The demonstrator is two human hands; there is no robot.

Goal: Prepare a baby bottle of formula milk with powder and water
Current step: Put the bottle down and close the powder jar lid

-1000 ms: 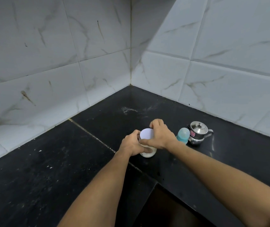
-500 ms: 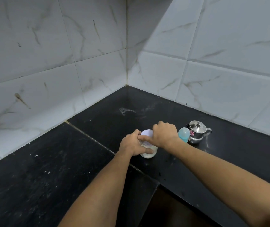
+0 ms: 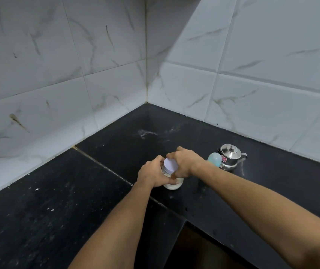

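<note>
Jar (image 3: 172, 184) still gripped by left hand (image 3: 152, 174), right hand (image 3: 184, 162) still clasping lid (image 3: 170, 164)

The left hand (image 3: 151, 174) is gripping the side of a clear jar (image 3: 173, 182) of white powder standing on the black countertop (image 3: 62, 206). The right hand (image 3: 186, 162) is grasping its pale lid (image 3: 170, 164). A blue-capped bottle (image 3: 214, 159) is standing just beside a steel kettle (image 3: 231, 157).

I see a black stone counter (image 3: 58, 200) meeting white marbled wall tiles (image 3: 252, 65) at the far corner, a pale dusty smear (image 3: 144, 133) on it near that corner, and a thin seam (image 3: 101, 165) crossing its left part.
</note>
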